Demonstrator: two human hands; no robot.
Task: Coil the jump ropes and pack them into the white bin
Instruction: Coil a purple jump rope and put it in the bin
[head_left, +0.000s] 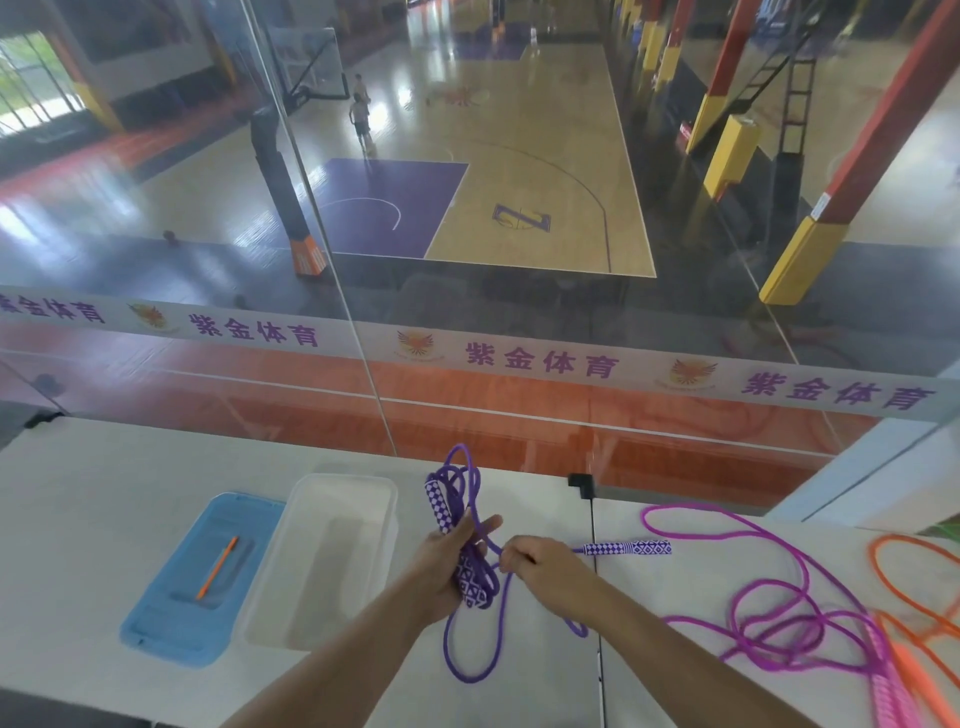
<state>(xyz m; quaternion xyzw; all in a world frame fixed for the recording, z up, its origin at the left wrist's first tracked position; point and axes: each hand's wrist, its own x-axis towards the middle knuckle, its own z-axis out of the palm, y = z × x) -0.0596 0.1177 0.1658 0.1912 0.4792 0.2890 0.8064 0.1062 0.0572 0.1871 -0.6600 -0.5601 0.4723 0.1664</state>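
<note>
My left hand (447, 561) grips a bundle of purple jump rope (465, 488) coils together with one checkered handle, held upright above the table. Close beside it, my right hand (540, 564) pinches the same rope near its second checkered handle (628, 548), which sticks out to the right. A loose loop of this rope hangs down onto the table in front of my hands. The white bin (384, 525) stands just left of my left hand with nothing visible inside it.
A blue lid (156, 623) with an orange pen (218, 566) on it lies left of the bin. A magenta jump rope (769, 613) and an orange jump rope (904, 597) lie tangled at the right. A glass wall borders the table's far edge.
</note>
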